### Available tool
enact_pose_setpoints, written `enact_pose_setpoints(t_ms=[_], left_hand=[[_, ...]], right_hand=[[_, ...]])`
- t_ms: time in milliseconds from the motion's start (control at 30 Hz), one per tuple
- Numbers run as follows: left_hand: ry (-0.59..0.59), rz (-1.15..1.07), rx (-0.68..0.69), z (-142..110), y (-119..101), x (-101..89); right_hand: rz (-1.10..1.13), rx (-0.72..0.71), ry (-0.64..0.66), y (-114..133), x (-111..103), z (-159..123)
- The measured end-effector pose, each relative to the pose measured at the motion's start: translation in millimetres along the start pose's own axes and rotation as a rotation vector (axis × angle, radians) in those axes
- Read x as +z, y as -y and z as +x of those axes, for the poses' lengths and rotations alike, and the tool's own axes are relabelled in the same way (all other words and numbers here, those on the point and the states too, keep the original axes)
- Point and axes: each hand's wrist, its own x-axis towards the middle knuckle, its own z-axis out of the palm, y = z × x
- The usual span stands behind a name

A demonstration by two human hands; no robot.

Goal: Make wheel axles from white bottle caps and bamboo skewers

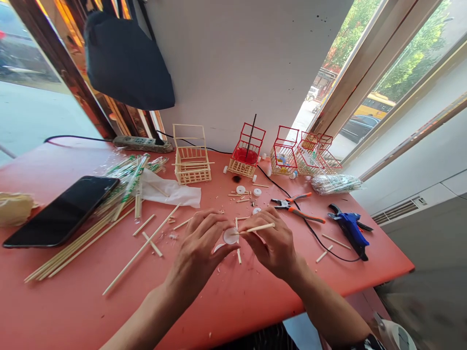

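Observation:
Between thumb and fingers, my left hand [202,245] pinches a small white round cap [230,236]. My right hand [272,243] grips a short wooden stick [260,227], and the stick's inner end meets the cap. Whether that end is inside the cap or only against it, I cannot tell. Beneath my hands, more short stick pieces [239,256] lie on the red table [233,311]. Just beyond are white plastic discs [240,190], and a long stick [140,250] lies left of my left hand.
Small stick-built carts [192,163] and a cart with a red bowl [246,155] stand along the wall. Pliers [299,206] and a blue glue gun [350,228] lie right, with a cord nearby. A black phone [60,211], stick bundles [87,233] and a power strip [142,143] are left.

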Motion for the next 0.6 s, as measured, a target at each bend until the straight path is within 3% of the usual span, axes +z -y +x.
enact_pose_setpoints(t_ms=[333, 600], left_hand=[[0.018, -0.008, -0.02, -2.0, 1.3, -0.3], [-0.069, 0.019, 0.014, -3.7, -0.8, -1.2]], right_hand=[[0.032, 0.09, -0.048, -1.6, 0.7, -2.3], [0.049, 0.113, -0.06, 1.4, -0.2, -1.4]])
